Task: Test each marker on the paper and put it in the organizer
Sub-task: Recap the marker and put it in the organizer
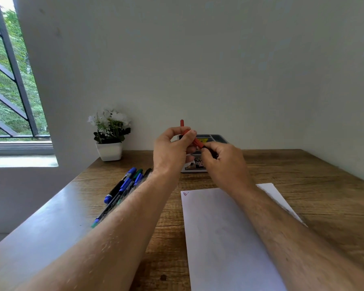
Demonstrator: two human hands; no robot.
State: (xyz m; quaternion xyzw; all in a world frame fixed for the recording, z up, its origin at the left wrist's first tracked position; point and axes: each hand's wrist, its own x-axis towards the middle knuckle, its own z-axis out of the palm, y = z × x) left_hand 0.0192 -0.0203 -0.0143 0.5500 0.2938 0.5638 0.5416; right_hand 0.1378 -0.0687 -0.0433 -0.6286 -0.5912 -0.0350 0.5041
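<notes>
Both hands hold the red marker (192,138): left hand (172,150) fingers gripping its barrel, right hand (223,160) fingers pinching the dark end. A crooked push could leave it loose, or ink my fingers.

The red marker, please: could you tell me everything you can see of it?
The red marker is a slim stick that looks like plastic, held in the air above the desk, tilted, with its upper end pointing up and away. The left hand grips its upper part; the right hand pinches its lower end, which looks darker. Fingers hide its middle. The organizer lies behind it.
</notes>
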